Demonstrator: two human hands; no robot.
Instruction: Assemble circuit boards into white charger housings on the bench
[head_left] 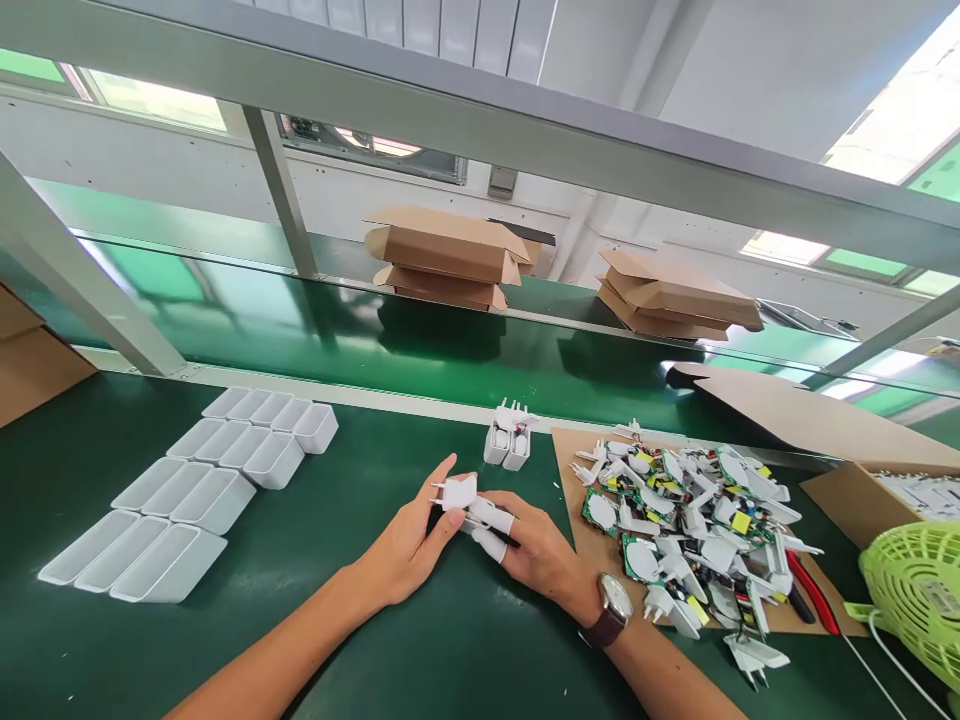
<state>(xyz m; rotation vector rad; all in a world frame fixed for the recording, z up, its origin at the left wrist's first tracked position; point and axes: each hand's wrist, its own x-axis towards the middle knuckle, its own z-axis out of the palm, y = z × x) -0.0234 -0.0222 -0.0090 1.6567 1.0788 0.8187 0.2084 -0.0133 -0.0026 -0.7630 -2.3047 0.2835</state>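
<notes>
Near the middle of the green table, my left hand holds a white plug piece with two pins pointing left. My right hand, with white covers on its fingertips and a watch at the wrist, grips the lower right side of the same piece; what lies beneath it is partly hidden. Just beyond my hands stand two white cases with parts in them. To the right, a heap of circuit boards with white plug parts lies on a cardboard sheet. Rows of open white cases stand at the left.
Red-handled pliers lie right of the heap, beside a green fan. Behind it is a cardboard box holding white parts. Folded cartons rest past the table's rear rail, below a metal beam.
</notes>
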